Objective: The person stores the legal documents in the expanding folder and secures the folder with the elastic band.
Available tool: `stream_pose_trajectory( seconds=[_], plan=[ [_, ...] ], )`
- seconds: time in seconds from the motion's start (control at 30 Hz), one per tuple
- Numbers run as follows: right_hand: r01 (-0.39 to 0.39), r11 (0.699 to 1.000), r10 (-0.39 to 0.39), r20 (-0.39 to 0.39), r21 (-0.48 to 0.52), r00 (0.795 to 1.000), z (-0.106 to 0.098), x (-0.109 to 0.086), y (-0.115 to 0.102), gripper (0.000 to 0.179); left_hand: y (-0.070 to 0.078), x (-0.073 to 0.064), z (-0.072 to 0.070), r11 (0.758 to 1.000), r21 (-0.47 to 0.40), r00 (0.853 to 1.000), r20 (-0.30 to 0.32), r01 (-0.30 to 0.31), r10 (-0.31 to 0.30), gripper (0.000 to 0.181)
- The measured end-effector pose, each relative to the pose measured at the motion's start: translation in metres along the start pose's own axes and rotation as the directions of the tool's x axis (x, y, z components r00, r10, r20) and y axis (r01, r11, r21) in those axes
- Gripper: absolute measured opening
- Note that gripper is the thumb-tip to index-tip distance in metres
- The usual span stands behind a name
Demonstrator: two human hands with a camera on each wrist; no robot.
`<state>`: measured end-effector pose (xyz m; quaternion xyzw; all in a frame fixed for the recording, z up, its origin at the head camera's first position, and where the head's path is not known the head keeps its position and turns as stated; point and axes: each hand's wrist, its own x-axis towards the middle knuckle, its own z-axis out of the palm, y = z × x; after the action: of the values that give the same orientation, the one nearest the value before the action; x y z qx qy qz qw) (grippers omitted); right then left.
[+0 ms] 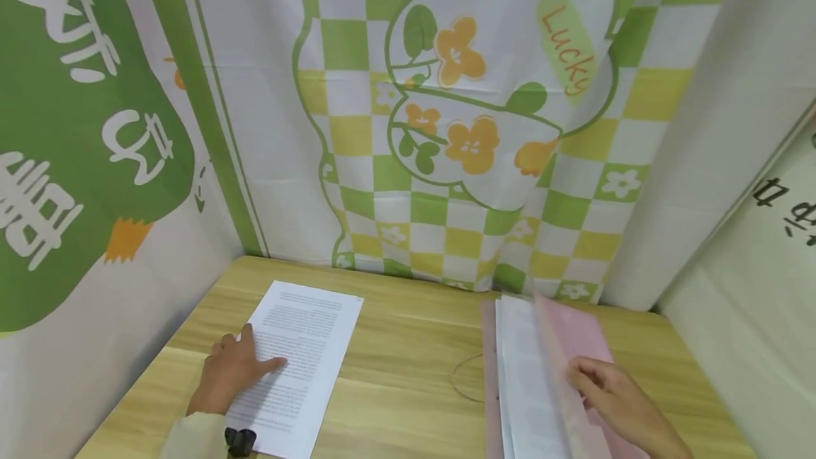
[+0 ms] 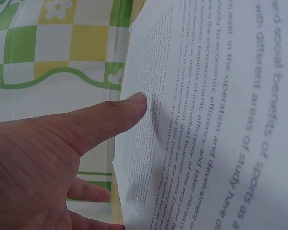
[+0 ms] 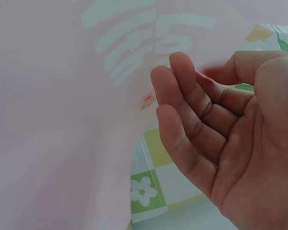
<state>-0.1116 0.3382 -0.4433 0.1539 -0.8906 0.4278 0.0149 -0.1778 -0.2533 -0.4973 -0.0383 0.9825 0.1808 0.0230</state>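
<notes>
A stack of printed paper [image 1: 299, 360] lies on the left side of the table. My left hand [image 1: 232, 370] rests on its left edge, thumb and fingers spread; in the left wrist view the thumb of that hand [image 2: 62, 139] lies against the printed text [image 2: 197, 115]. To the right is a pink folder [image 1: 574, 331] with white sheets [image 1: 525, 381] inside. Its cover stands partly raised, and my right hand [image 1: 615, 392] pinches the cover's edge between thumb and forefinger. Close up, the right hand [image 3: 221, 120] has its other fingers bent beside the pink cover [image 3: 62, 143].
A thin elastic cord [image 1: 454, 377] loops out from the folder's left side onto the wooden table [image 1: 408, 402]. Behind the table hangs a green and yellow checked curtain [image 1: 440, 225]. Printed cloth [image 1: 83, 126] also hangs along the left side, with more at the right.
</notes>
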Motion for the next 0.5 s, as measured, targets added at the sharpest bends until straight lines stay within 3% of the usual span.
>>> stream_pose_trajectory(
  seconds=[0.17,0.37,0.5],
  plan=[
    [0.039,0.999,-0.039,-0.001,-0.005,0.999,-0.0005,0.0041,0.0047,0.024,-0.0018,0.0046,0.002,1.0,0.008,0.999,-0.034,-0.021,0.021,0.107],
    [-0.002,0.999,-0.001,0.084,0.042,0.996,0.0027,0.0038,0.0091,0.025,-0.0094,-0.0014,0.0064,1.0,-0.014,0.999,-0.039,-0.016,0.015,0.114],
    [-0.017,1.0,0.015,0.072,0.022,0.997,0.0025,0.0055,0.0088,0.025,-0.0082,0.0009,0.0036,0.997,-0.073,0.997,-0.07,-0.019,0.014,0.116]
  ],
)
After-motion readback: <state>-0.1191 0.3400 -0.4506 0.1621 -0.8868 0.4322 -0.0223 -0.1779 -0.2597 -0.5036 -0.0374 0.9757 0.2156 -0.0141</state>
